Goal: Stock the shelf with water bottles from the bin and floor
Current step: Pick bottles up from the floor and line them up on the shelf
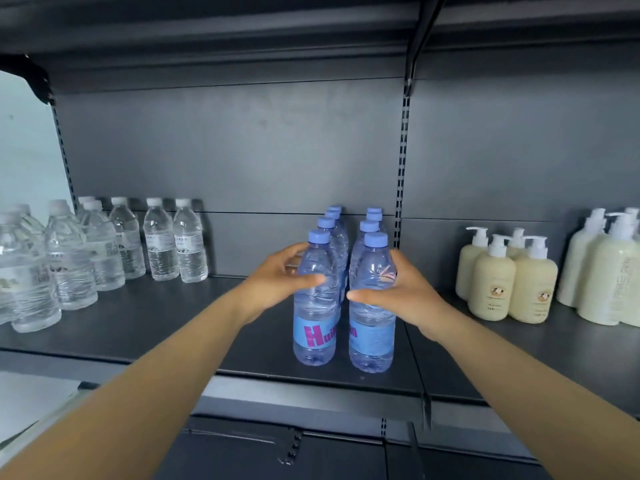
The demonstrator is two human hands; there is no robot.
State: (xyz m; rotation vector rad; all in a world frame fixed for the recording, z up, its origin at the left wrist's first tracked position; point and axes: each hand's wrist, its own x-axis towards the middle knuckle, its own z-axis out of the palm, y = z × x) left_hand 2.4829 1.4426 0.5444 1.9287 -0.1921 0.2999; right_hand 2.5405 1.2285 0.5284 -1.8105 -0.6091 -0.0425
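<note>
Two rows of blue-capped water bottles stand upright on the dark metal shelf [194,327], running back from its front. My left hand [277,282] grips the front bottle of the left row [315,327], thumb across its front. My right hand [398,292] grips the front bottle of the right row [372,337] the same way. Both front bottles stand on the shelf near its front edge, side by side with a narrow gap. Several more blue-capped bottles [337,230] line up behind them.
Several clear white-capped water bottles [104,247] fill the shelf's left end. Cream pump bottles [505,275] stand at the right. A slotted upright [401,161] runs down the back panel. Another shelf hangs overhead.
</note>
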